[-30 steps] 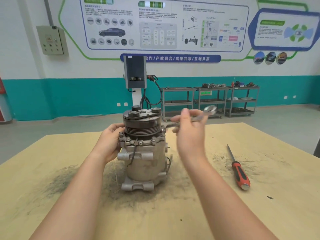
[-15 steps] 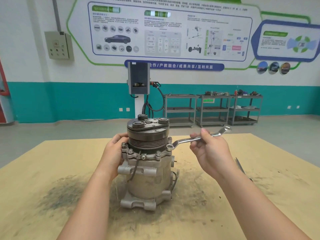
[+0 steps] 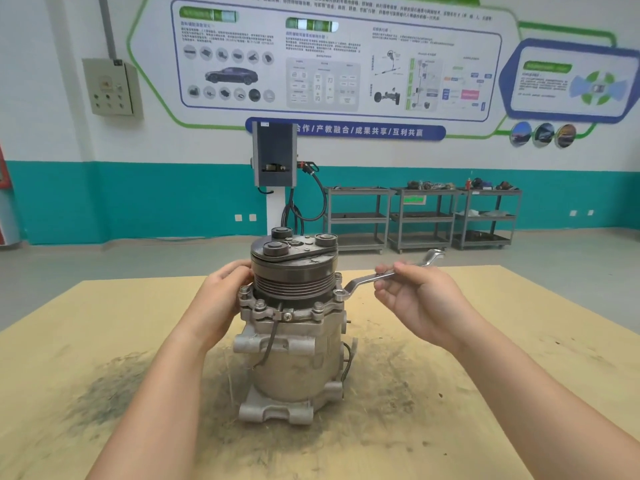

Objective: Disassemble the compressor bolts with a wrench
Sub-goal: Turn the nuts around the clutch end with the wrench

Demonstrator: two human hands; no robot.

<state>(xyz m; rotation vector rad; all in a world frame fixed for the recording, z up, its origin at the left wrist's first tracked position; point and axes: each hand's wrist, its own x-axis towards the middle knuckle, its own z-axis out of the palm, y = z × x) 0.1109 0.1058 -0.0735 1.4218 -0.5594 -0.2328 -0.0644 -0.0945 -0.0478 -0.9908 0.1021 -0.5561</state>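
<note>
A grey metal compressor (image 3: 294, 355) stands upright on the wooden table (image 3: 104, 341), its dark pulley and clutch plate on top. Several bolts ring its flange, one at the front left (image 3: 260, 304). My left hand (image 3: 221, 299) grips the compressor's left side just below the pulley. My right hand (image 3: 419, 299) pinches the shaft of a silver ring wrench (image 3: 367, 280). The wrench's near ring sits over the bolt at the flange's right side; its far end points up and to the right.
Dark grime stains the table around the compressor. Beyond the table stand a charging post (image 3: 275, 157) with cables and three grey metal shelf carts (image 3: 422, 216) against the teal and white wall.
The wrench has swung to the right, from above the pulley down onto the right flange bolt, and my right hand has followed it. The view has tilted up, so the red screwdriver is out of sight.
</note>
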